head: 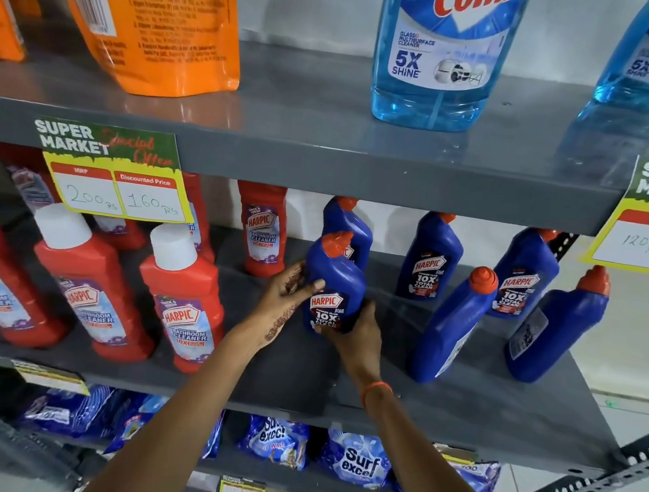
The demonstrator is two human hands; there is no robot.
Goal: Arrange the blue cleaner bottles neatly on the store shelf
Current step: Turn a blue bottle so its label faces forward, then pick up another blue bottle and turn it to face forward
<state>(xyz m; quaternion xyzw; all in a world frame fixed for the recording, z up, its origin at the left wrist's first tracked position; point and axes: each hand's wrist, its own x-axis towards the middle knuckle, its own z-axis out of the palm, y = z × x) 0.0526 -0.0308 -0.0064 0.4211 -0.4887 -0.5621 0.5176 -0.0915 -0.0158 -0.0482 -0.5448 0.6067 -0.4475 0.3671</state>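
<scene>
Both hands, left (284,294) at 9 o'clock and right (356,337) at 5, clamp fingers on an upright blue bottle (334,284), seemingly resting on the shelf (498,414).

Bright, even light falls from above, leaving a soft sheen on the grey upper shelf (309,121) and dim shade beneath it. Wide-angle distortion bows the shelf lines toward three and nine o'clock, and the orange pouches (155,12) at eleven o'clock look slightly blurred.
</scene>
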